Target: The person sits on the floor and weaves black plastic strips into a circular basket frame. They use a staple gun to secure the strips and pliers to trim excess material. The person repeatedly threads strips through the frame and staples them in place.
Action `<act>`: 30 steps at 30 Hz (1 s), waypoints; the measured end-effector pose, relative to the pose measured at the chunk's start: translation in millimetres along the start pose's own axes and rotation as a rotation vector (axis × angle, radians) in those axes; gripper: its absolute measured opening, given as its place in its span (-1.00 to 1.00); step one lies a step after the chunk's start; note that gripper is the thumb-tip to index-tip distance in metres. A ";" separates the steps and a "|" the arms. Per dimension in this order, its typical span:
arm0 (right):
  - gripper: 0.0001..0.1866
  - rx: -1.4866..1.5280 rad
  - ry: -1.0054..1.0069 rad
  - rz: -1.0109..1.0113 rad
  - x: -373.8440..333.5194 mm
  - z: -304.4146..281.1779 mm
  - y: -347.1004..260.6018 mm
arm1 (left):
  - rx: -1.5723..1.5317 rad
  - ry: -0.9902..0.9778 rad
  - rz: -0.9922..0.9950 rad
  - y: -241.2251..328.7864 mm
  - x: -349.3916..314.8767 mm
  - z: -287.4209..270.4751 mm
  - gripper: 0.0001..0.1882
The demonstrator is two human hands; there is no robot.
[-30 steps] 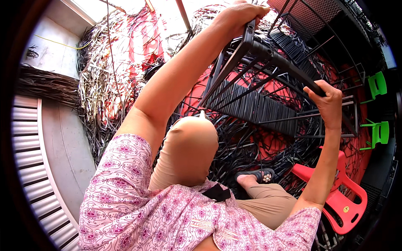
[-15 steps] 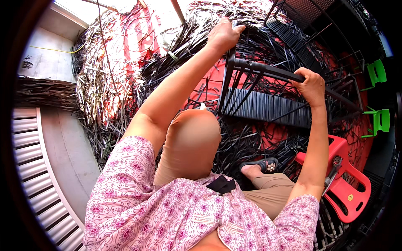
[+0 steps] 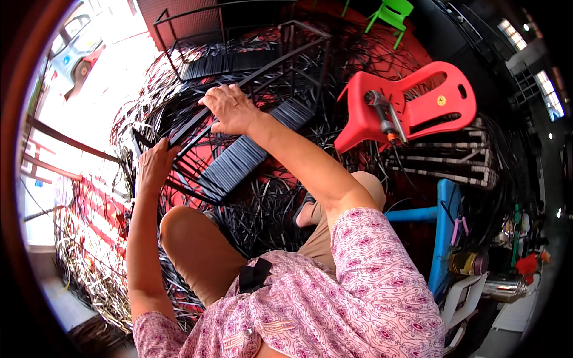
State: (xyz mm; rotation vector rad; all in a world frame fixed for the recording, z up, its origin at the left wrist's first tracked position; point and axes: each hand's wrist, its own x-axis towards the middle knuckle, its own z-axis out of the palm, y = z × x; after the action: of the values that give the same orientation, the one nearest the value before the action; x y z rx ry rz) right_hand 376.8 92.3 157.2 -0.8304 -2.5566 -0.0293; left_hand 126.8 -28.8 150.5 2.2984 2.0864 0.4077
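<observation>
A black metal furniture frame (image 3: 262, 70) stands tilted in front of my knees, with a panel of tightly wound grey-black strips (image 3: 236, 164) across its lower part. My left hand (image 3: 156, 166) is closed round the frame's near left corner. Over the upper rail lies my right hand (image 3: 230, 109), its fingers curled round the bar and its thumb below. Part of the rail is hidden beneath that hand. Loose black plastic strips (image 3: 262, 209) lie heaped under the frame and around my legs.
Beyond stands another black frame (image 3: 225, 37) with a wound panel. To the right, a red plastic chair (image 3: 352, 122) carries a power drill (image 3: 382, 113). Nearer are a blue frame (image 3: 440, 238) and a white chair (image 3: 462, 304). A green chair (image 3: 391, 13) stands far off.
My view has swung to the right, bringing in the blue frame and white chair. Both hands stay on the black frame; my right hand is now nearer my left along the rail.
</observation>
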 end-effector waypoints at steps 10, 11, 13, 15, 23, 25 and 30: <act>-0.80 -0.031 0.713 0.909 -335.9 -208.2 81.4 | -0.025 0.061 0.036 -3.0 -15.8 17.0 -0.58; -0.79 -0.157 0.764 0.960 -379.6 -230.5 88.2 | 0.005 0.069 0.037 1.5 -17.2 18.6 -0.56; -0.78 -0.194 0.973 1.063 -456.0 -265.5 92.1 | 0.056 0.047 0.009 0.1 -20.2 15.3 -0.51; -0.76 -0.190 1.176 1.173 -522.0 -300.8 84.5 | 0.054 0.086 0.028 1.8 -21.6 22.4 -0.48; -0.58 -0.232 1.208 1.502 -614.8 -345.9 55.6 | 0.040 0.096 0.024 12.5 -27.0 15.1 -0.48; -0.47 -0.147 1.174 1.584 -616.5 -343.1 64.8 | 0.047 0.102 0.030 9.8 -27.4 19.0 -0.47; -0.56 0.196 1.390 1.544 -624.7 -342.5 89.3 | 0.045 0.085 0.014 19.7 -27.5 24.6 -0.44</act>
State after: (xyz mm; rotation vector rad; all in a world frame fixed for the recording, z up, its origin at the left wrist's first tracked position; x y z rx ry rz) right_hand 1015.9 -233.2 190.6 -1.6168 -0.3271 0.0905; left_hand 148.8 -53.9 125.2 2.3622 2.1403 0.4712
